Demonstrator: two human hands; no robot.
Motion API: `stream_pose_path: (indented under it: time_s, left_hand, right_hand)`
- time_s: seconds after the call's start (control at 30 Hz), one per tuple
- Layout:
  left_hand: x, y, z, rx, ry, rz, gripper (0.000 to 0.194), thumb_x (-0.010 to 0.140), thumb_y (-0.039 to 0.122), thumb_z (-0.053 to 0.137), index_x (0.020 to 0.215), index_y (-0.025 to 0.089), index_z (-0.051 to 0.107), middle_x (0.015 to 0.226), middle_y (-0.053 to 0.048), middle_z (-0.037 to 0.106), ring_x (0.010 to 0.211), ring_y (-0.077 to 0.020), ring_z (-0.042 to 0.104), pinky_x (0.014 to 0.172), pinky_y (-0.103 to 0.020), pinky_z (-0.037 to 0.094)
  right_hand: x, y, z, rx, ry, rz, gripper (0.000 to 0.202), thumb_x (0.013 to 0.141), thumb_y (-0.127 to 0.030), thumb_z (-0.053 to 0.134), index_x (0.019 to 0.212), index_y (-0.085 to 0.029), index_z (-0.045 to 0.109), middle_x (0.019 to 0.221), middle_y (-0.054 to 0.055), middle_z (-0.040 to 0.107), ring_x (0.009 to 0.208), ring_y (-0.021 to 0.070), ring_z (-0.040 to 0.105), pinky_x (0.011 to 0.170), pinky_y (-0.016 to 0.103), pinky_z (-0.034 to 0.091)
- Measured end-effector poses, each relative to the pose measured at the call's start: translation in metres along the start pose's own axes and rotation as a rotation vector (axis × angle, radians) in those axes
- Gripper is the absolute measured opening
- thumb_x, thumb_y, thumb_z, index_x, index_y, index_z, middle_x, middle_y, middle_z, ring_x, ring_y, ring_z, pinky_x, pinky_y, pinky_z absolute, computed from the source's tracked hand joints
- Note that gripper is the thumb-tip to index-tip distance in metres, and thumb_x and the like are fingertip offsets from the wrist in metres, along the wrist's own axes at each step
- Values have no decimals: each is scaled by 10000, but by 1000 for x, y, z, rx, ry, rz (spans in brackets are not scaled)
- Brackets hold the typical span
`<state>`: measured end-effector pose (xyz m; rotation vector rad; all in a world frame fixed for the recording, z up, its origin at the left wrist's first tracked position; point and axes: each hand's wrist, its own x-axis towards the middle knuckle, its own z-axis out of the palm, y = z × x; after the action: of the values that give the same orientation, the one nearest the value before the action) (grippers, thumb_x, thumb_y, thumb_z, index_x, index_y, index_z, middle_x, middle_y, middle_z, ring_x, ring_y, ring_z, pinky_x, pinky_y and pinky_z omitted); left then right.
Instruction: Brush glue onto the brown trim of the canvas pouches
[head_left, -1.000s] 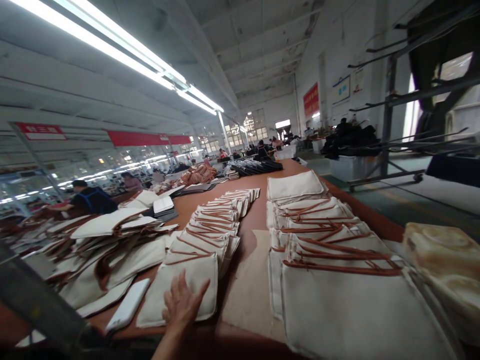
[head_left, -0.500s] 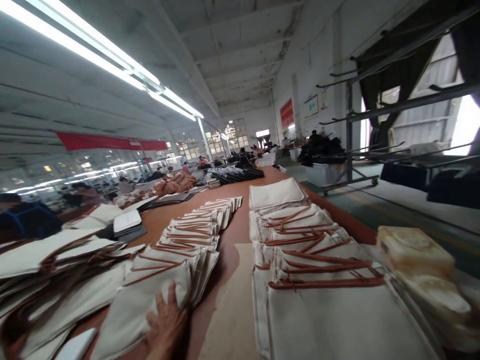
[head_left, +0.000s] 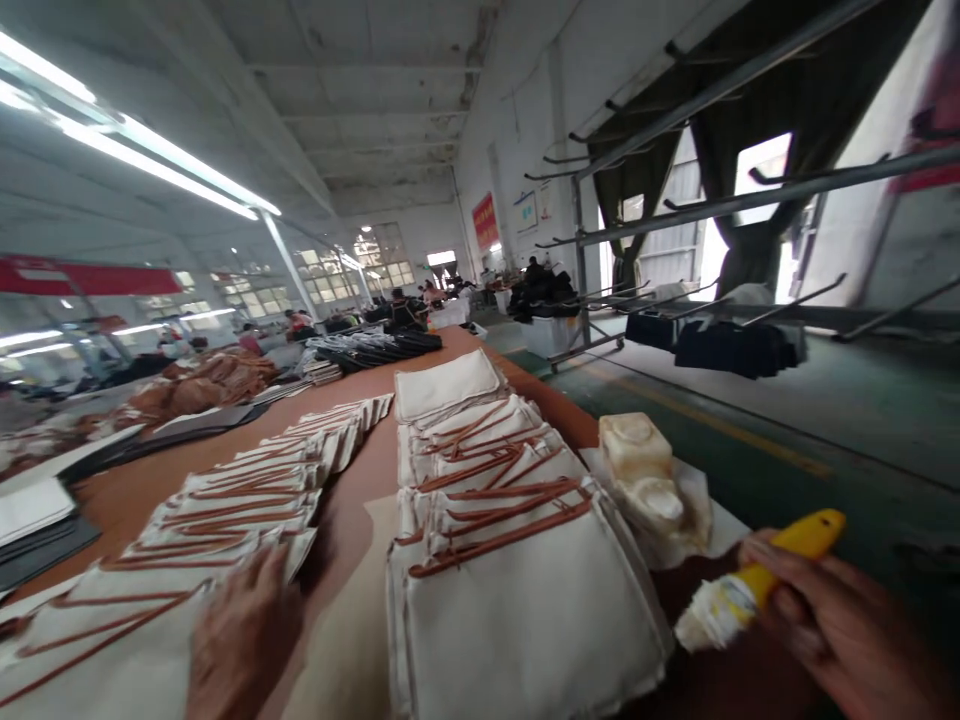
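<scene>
My right hand point(head_left: 840, 610) grips a brush with a yellow handle point(head_left: 806, 540); its bristles point(head_left: 712, 612), coated in white, point left. My left hand point(head_left: 247, 625) rests with its fingers laid over the near end of the left row of cream fabric panels point(head_left: 247, 500), which have brown straps. Between the hands lies a second overlapping row of cream panels point(head_left: 517, 610), also with brown straps. Left of the brush stands a yellowed plastic container point(head_left: 637, 450), its opening crusted with something whitish.
The rows lie on a long brown table point(head_left: 360, 480) with a tan sheet point(head_left: 345, 610) between them. Dark and white pieces point(head_left: 34, 515) are stacked at left, black items point(head_left: 375, 350) farther back. A metal rack point(head_left: 581, 250) with dark pieces stands at right.
The view has swung right. My right hand has come into view with the brush. My left hand stays on the near panels of the left row.
</scene>
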<state>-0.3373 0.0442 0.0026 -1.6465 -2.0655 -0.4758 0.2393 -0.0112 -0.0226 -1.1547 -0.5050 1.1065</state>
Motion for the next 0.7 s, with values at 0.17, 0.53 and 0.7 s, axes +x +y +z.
stream_pose_path:
  time_s: [0.17, 0.53, 0.7]
  left_hand:
    - [-13, 204, -26, -289, -110, 505, 289, 977, 328, 379, 1129, 274, 619, 1126, -59, 661, 972, -227, 642, 858, -350, 488]
    - [-29, 330, -7, -311, -150, 571, 148, 936, 255, 529, 946, 241, 676, 954, -43, 656, 923, -225, 604, 793, -341, 426]
    - [-47, 318, -15, -318, 103, 717, 184, 965, 209, 477, 1034, 241, 645, 850, -29, 647, 807, -197, 596, 728, -312, 439]
  right_hand:
    - [-5, -12, -1, 117, -13, -20, 422, 634, -476, 877, 624, -192, 564, 506, -46, 379, 420, 79, 293, 370, 193, 277]
    - [13, -20, -60, 160, -16, -156, 358, 773, -461, 823, 721, -175, 615, 520, -54, 364, 440, 72, 284, 391, 182, 259]
    - [14, -11, -66, 158, -27, -138, 356, 799, -465, 806, 720, -171, 622, 531, -49, 377, 442, 71, 284, 394, 186, 256]
